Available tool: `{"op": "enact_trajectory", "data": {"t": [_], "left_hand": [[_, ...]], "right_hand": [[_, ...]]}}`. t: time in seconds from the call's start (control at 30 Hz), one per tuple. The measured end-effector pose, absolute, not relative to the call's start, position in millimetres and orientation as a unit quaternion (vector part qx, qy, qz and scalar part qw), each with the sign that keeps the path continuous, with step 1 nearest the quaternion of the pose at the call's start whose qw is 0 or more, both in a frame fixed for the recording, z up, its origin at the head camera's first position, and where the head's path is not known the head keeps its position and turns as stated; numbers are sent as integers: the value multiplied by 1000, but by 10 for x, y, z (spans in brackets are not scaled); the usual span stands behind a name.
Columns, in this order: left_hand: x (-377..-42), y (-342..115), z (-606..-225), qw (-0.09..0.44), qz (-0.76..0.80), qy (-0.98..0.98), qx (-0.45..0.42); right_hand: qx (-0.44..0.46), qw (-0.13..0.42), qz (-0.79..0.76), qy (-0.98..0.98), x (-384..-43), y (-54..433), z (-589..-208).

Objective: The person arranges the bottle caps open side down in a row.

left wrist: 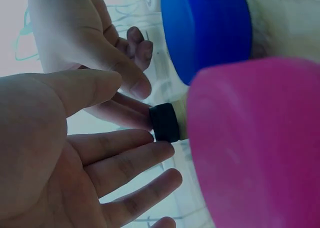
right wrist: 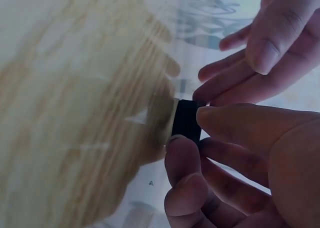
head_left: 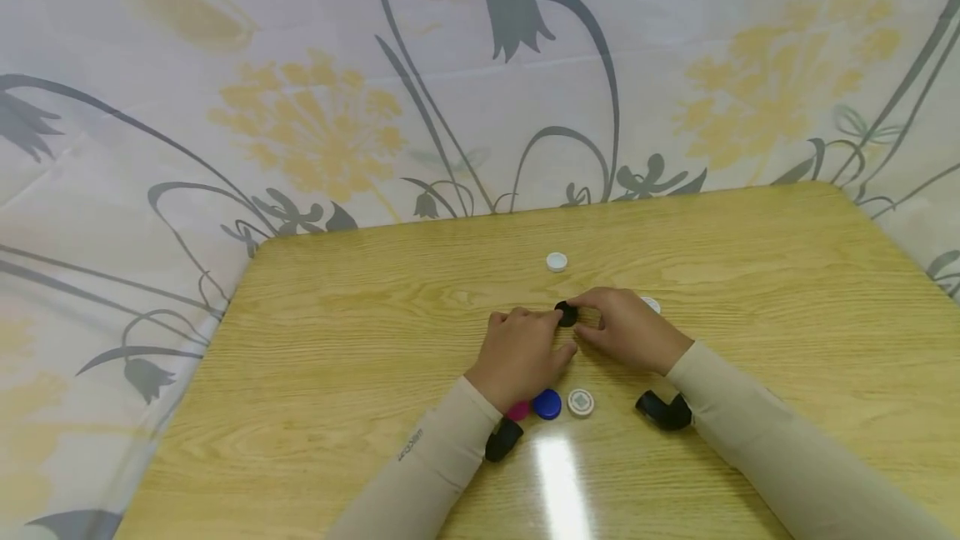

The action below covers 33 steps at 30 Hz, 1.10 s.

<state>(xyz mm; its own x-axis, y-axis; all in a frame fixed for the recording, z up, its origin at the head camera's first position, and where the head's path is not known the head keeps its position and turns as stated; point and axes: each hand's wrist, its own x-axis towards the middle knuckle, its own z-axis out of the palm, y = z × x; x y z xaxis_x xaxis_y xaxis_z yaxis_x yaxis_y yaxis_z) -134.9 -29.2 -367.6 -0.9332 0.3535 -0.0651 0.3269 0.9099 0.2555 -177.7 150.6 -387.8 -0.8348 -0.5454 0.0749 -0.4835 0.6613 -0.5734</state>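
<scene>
A small round black cap (head_left: 566, 313) sits on the wooden table between both hands. My left hand (head_left: 519, 357) reaches it from the left, its extended fingertips touching the cap's edge and its thumb held apart. From the other side my right hand (head_left: 626, 327) holds the cap between thumb and curled finger, as the right wrist view shows. In the left wrist view the black cap (left wrist: 165, 123) stands out at the fingertips, and a pink cap (left wrist: 260, 143) and a blue cap (left wrist: 207, 30) loom close to the camera.
A white cap (head_left: 557, 262) lies farther back, and another white cap (head_left: 651, 305) is partly hidden behind my right hand. Nearer is a patterned white cap (head_left: 581, 402). Black curved pieces (head_left: 663, 412) show beside the sleeves. A flower-printed cloth (head_left: 465, 107) borders the table (head_left: 360, 273).
</scene>
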Motion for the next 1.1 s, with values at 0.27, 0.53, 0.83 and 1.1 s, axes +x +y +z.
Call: {"op": "enact_trajectory", "data": {"t": [0.27, 0.53, 0.83, 1.1], "left_hand": [[-1344, -302, -3670, 50, 129, 974, 178], [-1349, -292, -3664, 52, 124, 973, 187], [-1330, -306, -3647, 39, 132, 970, 200], [-1359, -340, -3580, -42, 160, 963, 211]], "right_hand": [[-269, 64, -323, 905, -1765, 1511, -3896], [-268, 83, -330, 901, -1787, 1511, -3904], [-289, 69, -325, 898, -1783, 1507, -3920], [-283, 39, -359, 888, -1748, 1548, -3815]]}}
